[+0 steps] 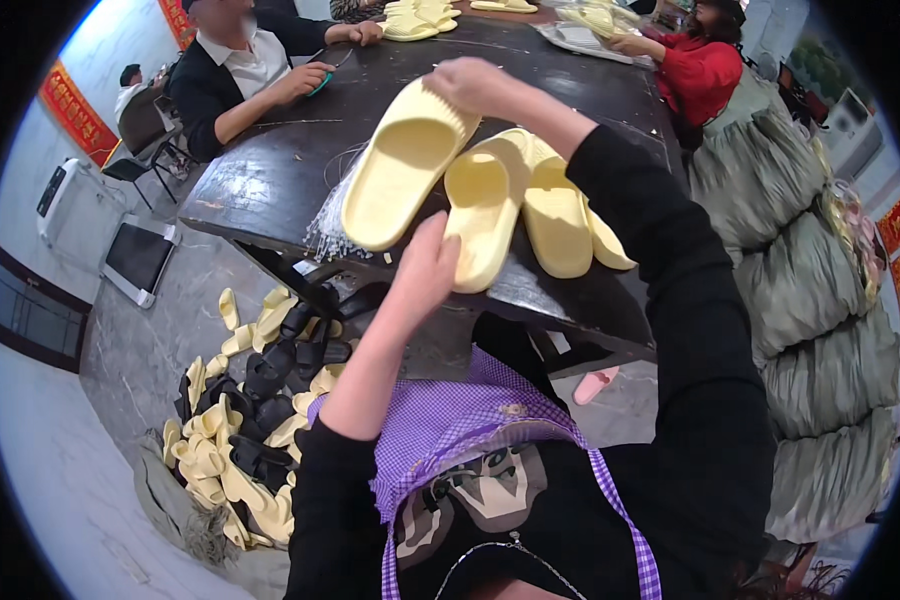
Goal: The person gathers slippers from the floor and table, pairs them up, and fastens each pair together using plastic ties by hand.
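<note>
My right fingers [452,84] clasp the yellow slipper [395,180] by its toe, sensible for likely light, springy foam, while my left fingers [434,240] meet a second slipper [484,205], grip unclear.

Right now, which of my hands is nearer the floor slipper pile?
Left: your left hand is by the near side of the table, toward the pile; your right hand is farther across.

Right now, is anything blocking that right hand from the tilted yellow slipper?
Nothing visible: the right hand holds the tilted yellow slipper by its strap end. The neighbouring slipper is beside it, not between.
</note>
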Demonstrator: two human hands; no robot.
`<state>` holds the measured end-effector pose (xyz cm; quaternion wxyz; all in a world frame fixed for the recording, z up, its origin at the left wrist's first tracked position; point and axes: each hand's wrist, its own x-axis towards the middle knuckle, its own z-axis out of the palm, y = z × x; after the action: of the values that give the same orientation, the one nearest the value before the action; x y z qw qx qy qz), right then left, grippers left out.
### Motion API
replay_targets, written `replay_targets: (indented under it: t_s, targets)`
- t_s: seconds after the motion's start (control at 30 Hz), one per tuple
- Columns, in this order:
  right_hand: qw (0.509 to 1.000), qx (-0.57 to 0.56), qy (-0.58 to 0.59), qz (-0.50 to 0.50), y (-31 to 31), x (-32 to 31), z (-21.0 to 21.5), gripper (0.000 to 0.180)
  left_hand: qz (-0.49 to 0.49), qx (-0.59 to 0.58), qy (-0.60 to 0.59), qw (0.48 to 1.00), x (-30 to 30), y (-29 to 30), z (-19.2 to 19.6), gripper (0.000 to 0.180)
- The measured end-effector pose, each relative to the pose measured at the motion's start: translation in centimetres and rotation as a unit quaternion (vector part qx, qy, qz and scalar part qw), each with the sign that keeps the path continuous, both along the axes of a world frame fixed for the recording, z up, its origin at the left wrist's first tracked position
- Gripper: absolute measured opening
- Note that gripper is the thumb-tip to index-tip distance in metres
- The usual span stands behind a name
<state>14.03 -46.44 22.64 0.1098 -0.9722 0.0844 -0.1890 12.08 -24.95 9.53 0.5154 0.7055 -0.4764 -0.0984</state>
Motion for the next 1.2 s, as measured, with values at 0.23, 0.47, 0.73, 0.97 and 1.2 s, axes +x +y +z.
replay_targets:
  t_s: [0.23, 0.47, 0.73, 0.97, 1.2]
  targets:
    - [0.992, 0.060, 0.036, 0.102, -4.1, 1.1, -5.3, 0.035, 0.014, -0.041, -0.134, 0.990, -2.3, 4.0, 6.3, 0.021]
    - [0.989, 0.096, -0.110, 0.020, -7.7, -3.1, 1.9, 0.030, 0.149, -0.102, -0.195, 0.964, 0.6, 0.1, 8.8, 0.019]
    - [0.984, 0.137, -0.092, 0.062, -10.9, -15.3, 6.1, 0.025, 0.028, 0.129, -0.205, 0.970, 2.5, -5.7, 3.9, 0.029]
    - [0.978, 0.198, -0.064, 0.016, -9.8, -19.5, 2.3, 0.022, 0.075, 0.087, -0.221, 0.968, 4.5, -8.2, 2.7, 0.034]
    - [0.974, 0.213, -0.071, 0.006, -8.5, -18.7, 3.4, 0.022, 0.091, 0.081, -0.168, 0.978, 4.8, -7.2, 2.8, 0.040]
